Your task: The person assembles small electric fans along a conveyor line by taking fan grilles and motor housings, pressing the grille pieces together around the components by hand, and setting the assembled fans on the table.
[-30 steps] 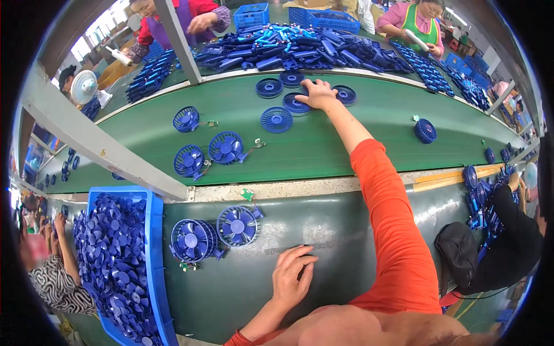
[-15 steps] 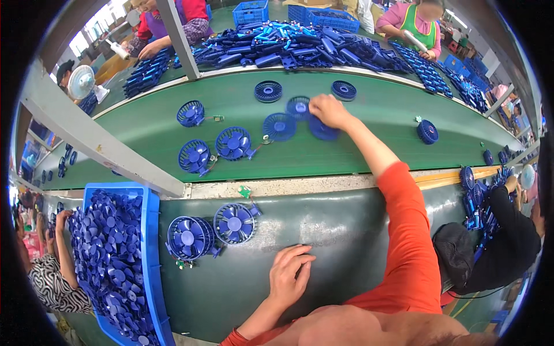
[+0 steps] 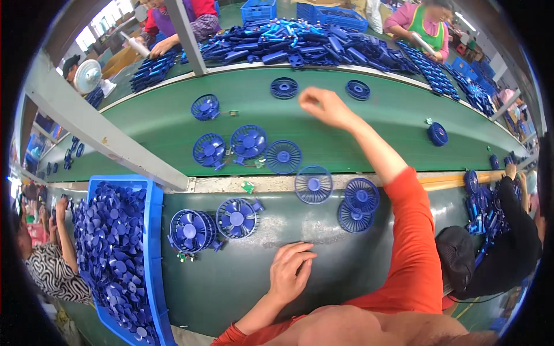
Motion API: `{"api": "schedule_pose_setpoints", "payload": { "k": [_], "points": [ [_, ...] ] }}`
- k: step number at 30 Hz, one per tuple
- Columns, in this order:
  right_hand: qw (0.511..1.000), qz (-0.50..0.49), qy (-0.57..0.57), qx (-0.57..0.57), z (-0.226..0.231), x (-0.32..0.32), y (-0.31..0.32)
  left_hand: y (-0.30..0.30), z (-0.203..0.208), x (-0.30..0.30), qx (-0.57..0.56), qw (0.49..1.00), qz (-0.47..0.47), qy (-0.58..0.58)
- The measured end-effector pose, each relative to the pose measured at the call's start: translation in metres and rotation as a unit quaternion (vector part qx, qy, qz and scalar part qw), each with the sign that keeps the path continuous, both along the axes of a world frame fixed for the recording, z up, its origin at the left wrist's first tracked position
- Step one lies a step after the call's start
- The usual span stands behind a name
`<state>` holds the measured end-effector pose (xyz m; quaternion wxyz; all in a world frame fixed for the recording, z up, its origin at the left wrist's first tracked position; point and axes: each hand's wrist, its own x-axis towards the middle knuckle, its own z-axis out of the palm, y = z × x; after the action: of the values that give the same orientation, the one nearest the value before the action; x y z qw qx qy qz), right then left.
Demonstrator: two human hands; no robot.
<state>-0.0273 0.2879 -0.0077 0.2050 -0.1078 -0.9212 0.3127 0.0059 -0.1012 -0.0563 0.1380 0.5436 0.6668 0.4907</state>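
Right hand (image 3: pixel 324 106) is out over the far green belt (image 3: pixel 392 124), fingers curled loosely, and I can't tell if it's holding anything. Nearest it are round blue grilles: one grille (image 3: pixel 284 156) on the belt below the hand, another (image 3: pixel 314 184) sitting across the belt's near edge, two more (image 3: pixel 356 205) stacked by the orange sleeve. They're flat, see-through discs with thin ribs fanning out from a solid hub. Left hand (image 3: pixel 290 272) lies flat and open on the dark near table (image 3: pixel 231 277), empty, just below two assembled fans (image 3: pixel 214 225). A blue crate (image 3: pixel 151 242) of blades sits left.
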Motion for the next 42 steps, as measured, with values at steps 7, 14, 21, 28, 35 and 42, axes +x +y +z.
{"api": "schedule_pose_setpoints", "payload": {
  "k": [7, 14, 21, 28, 35, 42],
  "points": [
    [0.942, -0.255, -0.149, 0.158, -0.049, -0.092, 0.052, -0.002, -0.002, -0.001, 0.002, 1.0, -0.021, -0.013],
    [0.909, -0.329, -0.111, 0.23, -0.045, -0.011, 0.104, 0.0, 0.0, 0.0, -0.01, 1.0, -0.011, -0.018],
    [0.855, -0.475, -0.136, 0.155, -0.064, 0.111, 0.147, 0.004, 0.003, 0.002, -0.008, 1.0, 0.0, 0.008],
    [0.942, -0.265, 0.021, 0.206, -0.078, 0.094, 0.069, 0.004, 0.016, -0.002, -0.064, 0.997, -0.02, -0.045],
    [0.995, -0.013, 0.014, 0.099, -0.054, 0.074, -0.006, 0.094, 0.06, -0.079, 0.026, 0.981, -0.028, 0.192],
    [0.996, -0.024, 0.063, 0.056, -0.049, 0.059, -0.009, 0.206, 0.03, -0.185, -0.028, 0.952, 0.025, 0.305]
  ]
}}
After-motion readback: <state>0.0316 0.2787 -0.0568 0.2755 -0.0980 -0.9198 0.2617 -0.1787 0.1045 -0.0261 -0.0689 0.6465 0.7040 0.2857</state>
